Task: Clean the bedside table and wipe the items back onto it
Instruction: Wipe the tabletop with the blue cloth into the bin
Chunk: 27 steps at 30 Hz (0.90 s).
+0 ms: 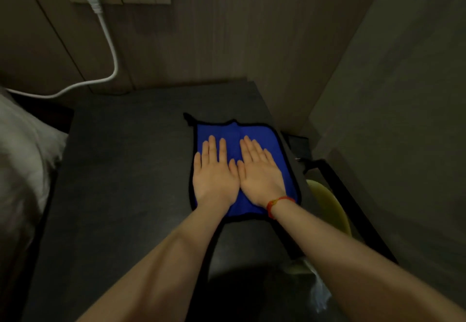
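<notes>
Hands flat, you press your left hand (214, 172) and right hand (261, 170) side by side on the blue cloth (233, 130), fingers straight, on the bedside table (126, 157).

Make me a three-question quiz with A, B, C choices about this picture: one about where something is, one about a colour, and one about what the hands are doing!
1. Where is the cloth?
A. On the table's right side
B. On the pillow
C. Hanging on the wall

2. What colour is the wrist band?
A. Green
B. Red
C. White

3. How do the hands lie?
A. Curled in fists
B. Pinching the cable
C. Flat on the cloth

Answers:
1 A: the cloth lies spread on the table, toward its right edge.
2 B: the band on the right wrist is red.
3 C: the left hand and right hand press side by side with straight fingers.
</notes>
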Each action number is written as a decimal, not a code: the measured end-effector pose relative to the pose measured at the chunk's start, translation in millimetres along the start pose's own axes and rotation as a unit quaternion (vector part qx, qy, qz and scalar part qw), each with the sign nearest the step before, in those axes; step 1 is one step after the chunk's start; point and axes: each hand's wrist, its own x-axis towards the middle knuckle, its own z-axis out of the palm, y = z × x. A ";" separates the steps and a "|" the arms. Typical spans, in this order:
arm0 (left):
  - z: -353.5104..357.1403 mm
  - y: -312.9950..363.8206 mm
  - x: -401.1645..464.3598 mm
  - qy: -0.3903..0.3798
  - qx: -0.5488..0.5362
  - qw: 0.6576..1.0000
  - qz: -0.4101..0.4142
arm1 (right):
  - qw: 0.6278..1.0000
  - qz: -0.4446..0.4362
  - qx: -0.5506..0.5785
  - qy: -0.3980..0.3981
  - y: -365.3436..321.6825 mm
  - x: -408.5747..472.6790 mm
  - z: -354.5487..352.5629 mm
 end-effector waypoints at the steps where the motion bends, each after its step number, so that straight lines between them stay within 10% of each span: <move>1: 0.7 1.7 -15.3 0.000 -0.003 1.000 -0.001 | 1.000 -0.001 -0.001 -0.001 -0.6 -16.1 0.1; 13: 4.9 12.2 -78.7 -0.009 -0.004 1.000 0.004 | 1.000 0.004 0.003 -0.012 2.8 -77.5 0.5; 27: -2.9 10.8 116.0 0.001 0.017 1.000 0.006 | 1.000 0.021 0.003 0.017 27.2 110.4 -11.1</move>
